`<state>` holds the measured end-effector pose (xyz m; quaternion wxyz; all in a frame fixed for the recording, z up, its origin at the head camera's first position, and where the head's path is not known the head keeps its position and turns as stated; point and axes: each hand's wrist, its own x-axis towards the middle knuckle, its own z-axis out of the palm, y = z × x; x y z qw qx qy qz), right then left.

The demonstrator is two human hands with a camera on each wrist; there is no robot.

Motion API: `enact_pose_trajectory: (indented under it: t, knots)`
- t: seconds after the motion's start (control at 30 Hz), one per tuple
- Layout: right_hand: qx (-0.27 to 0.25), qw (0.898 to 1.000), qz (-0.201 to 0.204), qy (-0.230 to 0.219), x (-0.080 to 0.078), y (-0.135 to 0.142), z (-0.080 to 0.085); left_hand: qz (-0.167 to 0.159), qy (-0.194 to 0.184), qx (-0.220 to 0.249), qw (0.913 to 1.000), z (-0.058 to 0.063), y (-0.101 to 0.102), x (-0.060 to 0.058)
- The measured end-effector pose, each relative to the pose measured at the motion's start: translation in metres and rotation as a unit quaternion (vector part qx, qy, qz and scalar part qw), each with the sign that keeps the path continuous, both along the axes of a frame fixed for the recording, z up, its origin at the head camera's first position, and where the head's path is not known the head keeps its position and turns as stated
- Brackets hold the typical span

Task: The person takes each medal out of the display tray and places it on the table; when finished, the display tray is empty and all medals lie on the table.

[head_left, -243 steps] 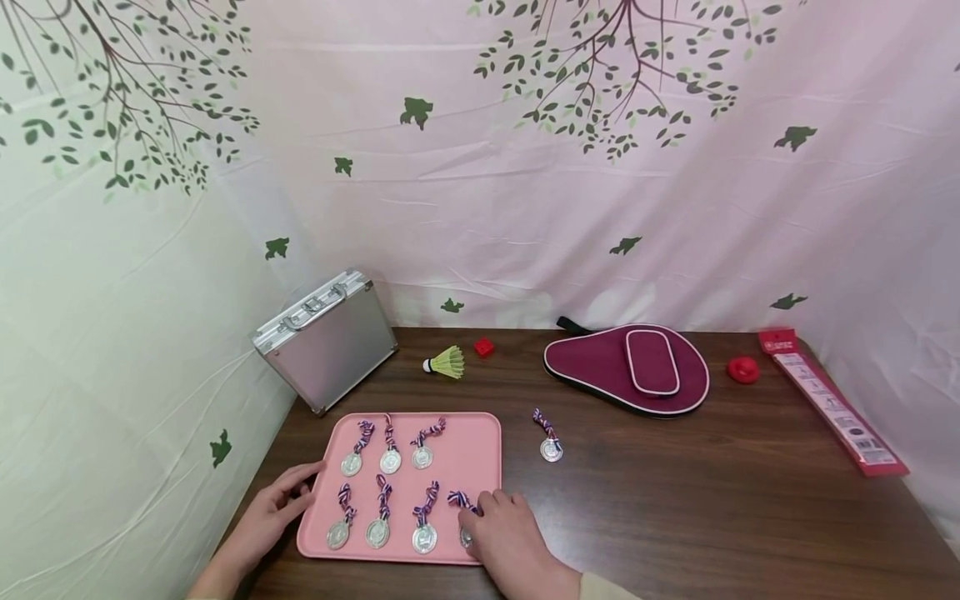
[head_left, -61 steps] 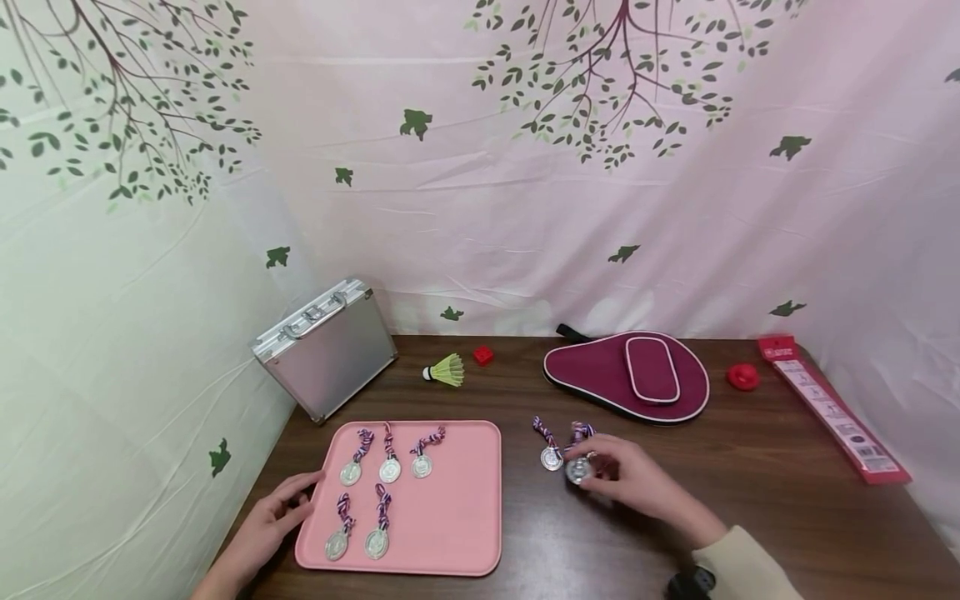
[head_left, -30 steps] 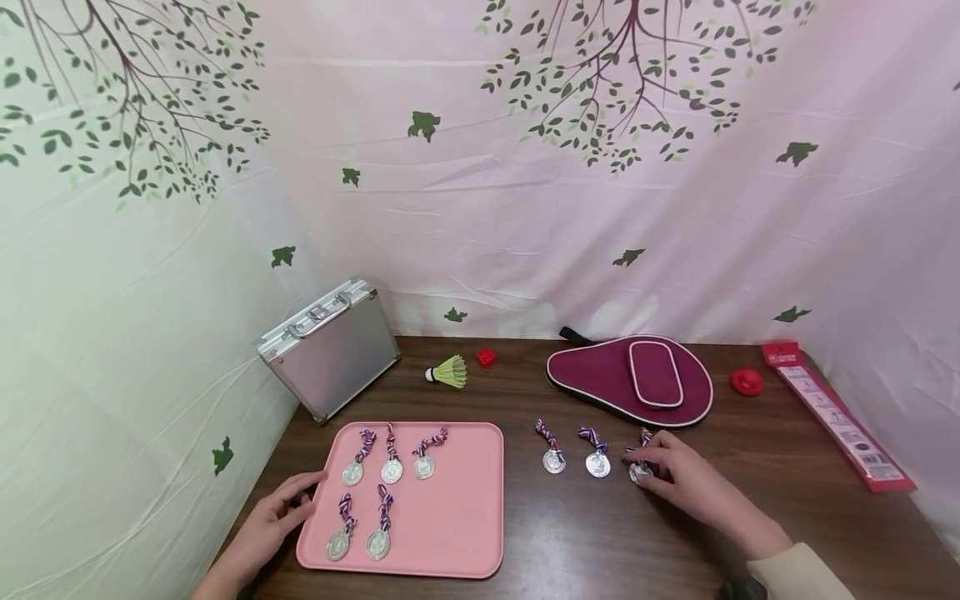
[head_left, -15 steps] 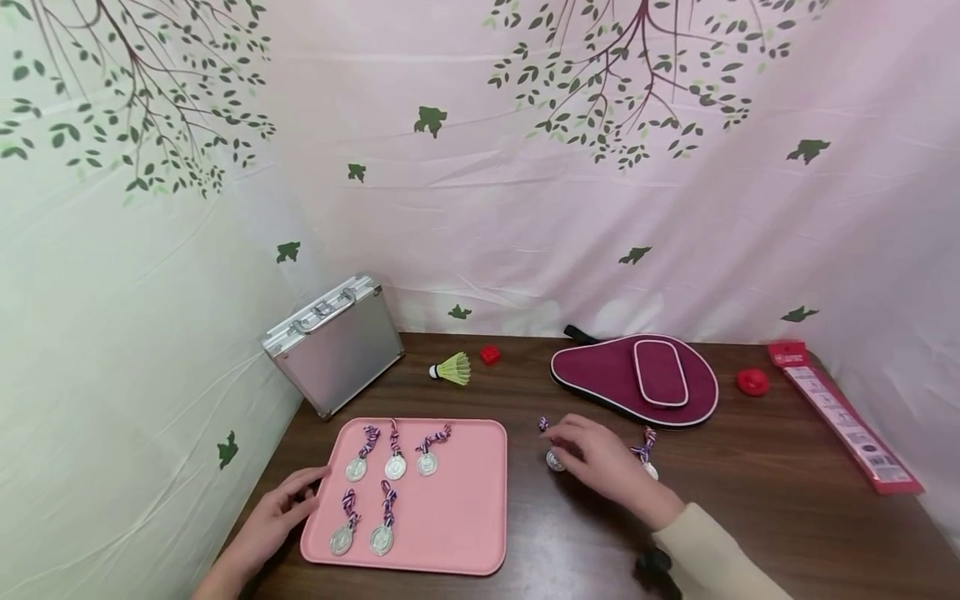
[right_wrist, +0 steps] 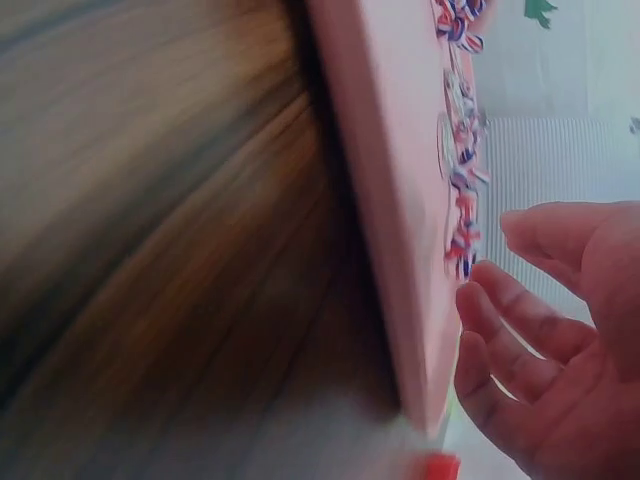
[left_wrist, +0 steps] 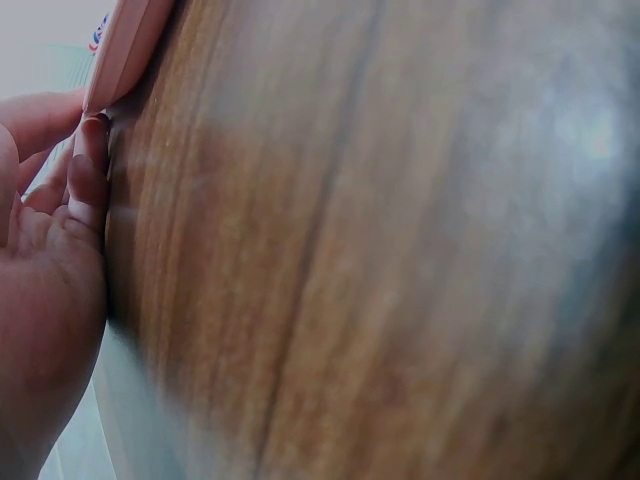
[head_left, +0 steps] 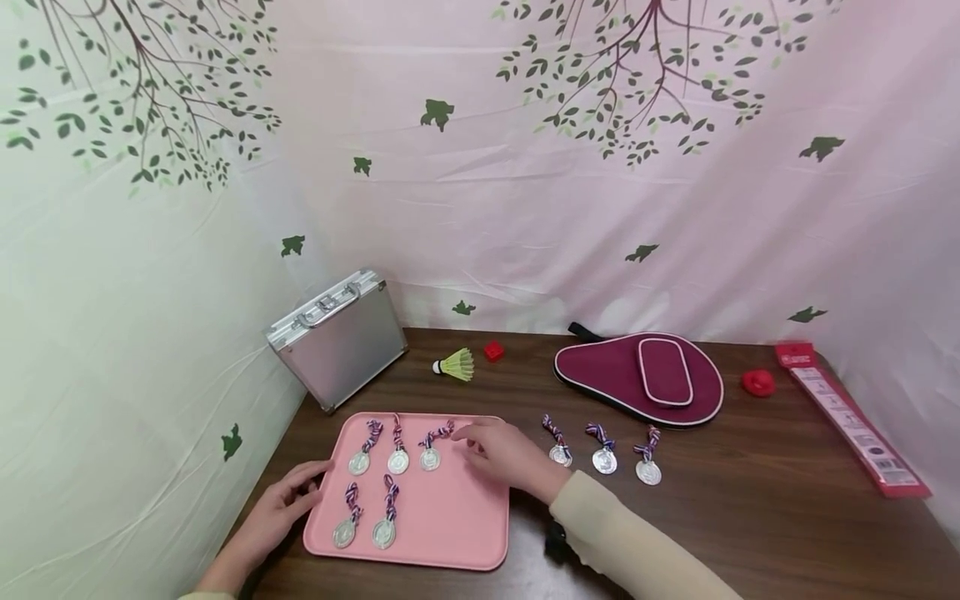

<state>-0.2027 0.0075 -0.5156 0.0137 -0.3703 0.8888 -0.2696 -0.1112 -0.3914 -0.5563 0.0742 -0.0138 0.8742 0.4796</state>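
My left hand [head_left: 273, 508] rests against the left rim of a pink tray [head_left: 450, 533]; its fingertips meet the rim in the left wrist view. Silver medals with knotted striped ribbons lie on the tray: three in the far row, two in the near row. Over the tray's far right corner is my right hand [head_left: 504, 452], fingers loosely bent and holding nothing. Its fingertips are close to the ribbon of the far row's rightmost medal [head_left: 430, 458]. On the table right of the tray, three more medals lie in a row: left [head_left: 560, 455], middle [head_left: 604, 461] and right [head_left: 648, 472].
A silver case [head_left: 341, 346] stands behind the tray at left. Farther back lie a yellow shuttlecock [head_left: 456, 365], a small red block [head_left: 493, 351] and a maroon paddle cover [head_left: 600, 367]. A red round object [head_left: 758, 383] and a long red package [head_left: 855, 425] lie at right.
Two medals from the tray's near row now lie on the table beside the one that was there. My right hand has come back left over the tray, with nothing in it. The left hand stays.
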Motion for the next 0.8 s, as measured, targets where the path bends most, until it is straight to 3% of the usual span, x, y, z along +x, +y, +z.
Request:
enact_pose_trajectory:
  t: [0.27,0.47,0.63,0.8]
  knots:
    - [-0.004,1.0,0.015,-0.01,-0.003,-0.038,-0.004,-0.011,0.016,-0.008,0.9998,0.003,0.004,-0.005]
    - [0.063,0.998,0.007,-0.012,0.002,-0.059,-0.009,-0.015,0.024,-0.007,0.9996,0.001,0.002,-0.003]
    - [0.115,0.993,-0.004,0.029,0.004,-0.066,-0.012,-0.016,0.028,-0.008,0.9995,0.001,0.002,0.0]
    - [0.101,0.995,-0.01,0.011,0.004,-0.067,-0.012,-0.023,0.043,0.007,0.9988,0.0,0.001,0.002]
